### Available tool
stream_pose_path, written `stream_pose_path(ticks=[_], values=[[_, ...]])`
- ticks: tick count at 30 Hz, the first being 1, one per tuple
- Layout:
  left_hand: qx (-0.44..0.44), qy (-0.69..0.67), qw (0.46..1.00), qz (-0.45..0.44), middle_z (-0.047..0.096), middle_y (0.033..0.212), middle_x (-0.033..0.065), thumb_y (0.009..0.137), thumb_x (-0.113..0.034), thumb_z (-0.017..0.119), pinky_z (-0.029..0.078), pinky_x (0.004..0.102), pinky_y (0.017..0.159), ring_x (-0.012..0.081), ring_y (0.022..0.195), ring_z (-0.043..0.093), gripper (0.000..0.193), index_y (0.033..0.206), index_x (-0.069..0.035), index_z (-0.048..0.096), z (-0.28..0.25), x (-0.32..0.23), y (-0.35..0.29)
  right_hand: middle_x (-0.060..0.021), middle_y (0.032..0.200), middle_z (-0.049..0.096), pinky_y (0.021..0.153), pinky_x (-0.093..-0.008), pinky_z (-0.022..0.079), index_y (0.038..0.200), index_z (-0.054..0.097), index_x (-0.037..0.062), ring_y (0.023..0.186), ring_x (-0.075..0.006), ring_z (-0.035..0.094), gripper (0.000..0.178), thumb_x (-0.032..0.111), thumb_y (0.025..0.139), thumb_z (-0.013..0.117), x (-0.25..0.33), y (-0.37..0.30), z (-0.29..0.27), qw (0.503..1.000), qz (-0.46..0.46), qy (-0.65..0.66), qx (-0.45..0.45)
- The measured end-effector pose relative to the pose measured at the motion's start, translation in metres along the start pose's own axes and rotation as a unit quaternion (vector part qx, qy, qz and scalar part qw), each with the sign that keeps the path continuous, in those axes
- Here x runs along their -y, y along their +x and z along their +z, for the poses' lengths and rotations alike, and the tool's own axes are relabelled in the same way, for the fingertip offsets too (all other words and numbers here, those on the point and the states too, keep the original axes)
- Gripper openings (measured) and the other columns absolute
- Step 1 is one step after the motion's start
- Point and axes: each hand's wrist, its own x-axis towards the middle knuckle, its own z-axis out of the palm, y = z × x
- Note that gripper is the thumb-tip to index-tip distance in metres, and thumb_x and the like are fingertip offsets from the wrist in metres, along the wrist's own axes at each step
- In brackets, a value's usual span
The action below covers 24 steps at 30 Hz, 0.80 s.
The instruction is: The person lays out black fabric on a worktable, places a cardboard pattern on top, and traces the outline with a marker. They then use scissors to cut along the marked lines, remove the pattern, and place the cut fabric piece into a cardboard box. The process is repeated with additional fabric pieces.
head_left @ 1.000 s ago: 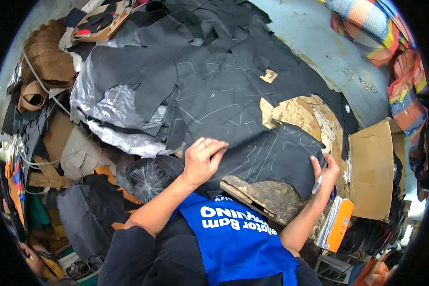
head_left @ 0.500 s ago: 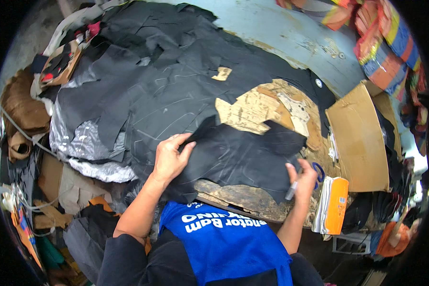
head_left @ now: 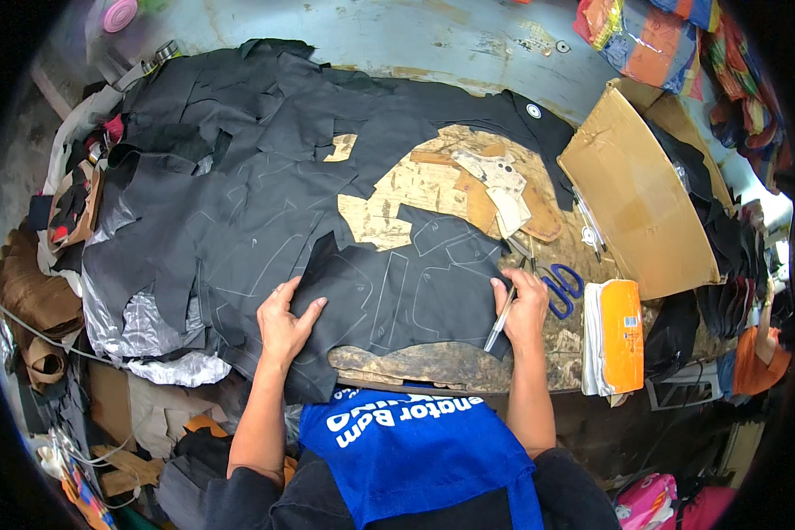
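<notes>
A black sheet of fabric or leather (head_left: 389, 296) with pale drawn outlines lies in front of me on the worn wooden work board. My left hand (head_left: 283, 325) grips its left side, thumb on top and the other fingers at a raised fold. At the sheet's right edge, my right hand (head_left: 523, 309) holds a slim pale pen (head_left: 501, 320) pointing down toward me, its thumb near the edge. Just right of that hand, blue-handled scissors (head_left: 564, 291) rest on the board (head_left: 397, 364). Cut pale pattern pieces (head_left: 503, 190) sit beyond the sheet.
Larger black sheets (head_left: 238, 177) with similar outlines cover the left and far side. An orange-covered book or pad (head_left: 625, 336) stands at the right, before an open cardboard box (head_left: 636, 203). Brown rolled material (head_left: 35, 274) and crumpled clear plastic (head_left: 163, 340) crowd the left edge.
The black sheet has come down flatter, and its drawn outlines show more clearly. My right hand has moved in to the sheet's right edge, pen still held. The whole view has shifted.
</notes>
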Motion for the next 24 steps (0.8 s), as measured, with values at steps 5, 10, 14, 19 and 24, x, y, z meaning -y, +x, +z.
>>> stream_pose_path(ticks=[5, 10, 14, 19, 24], values=[[0.020, -0.087, 0.996, 0.008, 0.066, 0.089, 0.0176, 0.070, -0.011, 0.075, 0.049, 0.0340, 0.073, 0.0307, 0.080, 0.064, 0.035, 0.100, 0.003, 0.063, 0.000, 0.003, 0.000, -0.0125, 0.081, 0.064, 0.073, -0.0376, 0.042, 0.086, 0.064, 0.0034, 0.075, -0.0304, 0.059, 0.020, 0.013, 0.071, 0.073, -0.005, 0.000, -0.002, 0.995, -0.031, 0.032, -0.095], [0.004, -0.051, 0.998, 0.026, 0.065, 0.087, 0.0172, 0.072, -0.010, 0.073, 0.049, 0.0343, 0.073, 0.0314, 0.079, 0.064, 0.032, 0.099, 0.003, 0.063, 0.003, 0.001, -0.002, -0.0120, 0.086, 0.065, 0.078, -0.0375, 0.042, 0.091, 0.065, 0.0045, 0.084, -0.0293, 0.058, 0.024, 0.016, 0.071, 0.073, -0.008, 0.000, 0.000, 1.000, 0.005, -0.029, -0.008], [-0.017, -0.040, 0.998, 0.040, 0.065, 0.085, 0.0169, 0.074, -0.008, 0.071, 0.049, 0.0343, 0.072, 0.0310, 0.078, 0.064, 0.028, 0.098, 0.003, 0.063, 0.004, -0.001, -0.003, -0.0119, 0.085, 0.064, 0.081, -0.0415, 0.041, 0.094, 0.063, 0.0043, 0.083, -0.0303, 0.057, 0.024, 0.012, 0.073, 0.070, -0.004, 0.000, 0.001, 0.999, 0.034, 0.009, -0.024], [-0.032, -0.088, 0.995, 0.030, 0.064, 0.082, 0.0166, 0.076, -0.005, 0.067, 0.048, 0.0328, 0.070, 0.0290, 0.075, 0.063, 0.022, 0.096, 0.004, 0.063, 0.003, -0.001, -0.004, -0.0125, 0.084, 0.062, 0.078, -0.0413, 0.042, 0.097, 0.059, 0.0023, 0.076, -0.0302, 0.055, 0.020, 0.003, 0.077, 0.064, 0.010, 0.002, -0.003, 0.984, -0.039, 0.035, -0.167], [-0.044, -0.096, 0.994, 0.023, 0.065, 0.082, 0.0168, 0.077, -0.005, 0.067, 0.049, 0.0331, 0.070, 0.0292, 0.074, 0.064, 0.021, 0.096, 0.004, 0.063, 0.004, 0.000, -0.005, -0.0105, 0.082, 0.064, 0.078, -0.0385, 0.041, 0.098, 0.059, 0.0014, 0.076, -0.0286, 0.057, 0.022, 0.004, 0.077, 0.065, 0.020, 0.000, 0.001, 0.992, -0.105, 0.035, -0.055]])
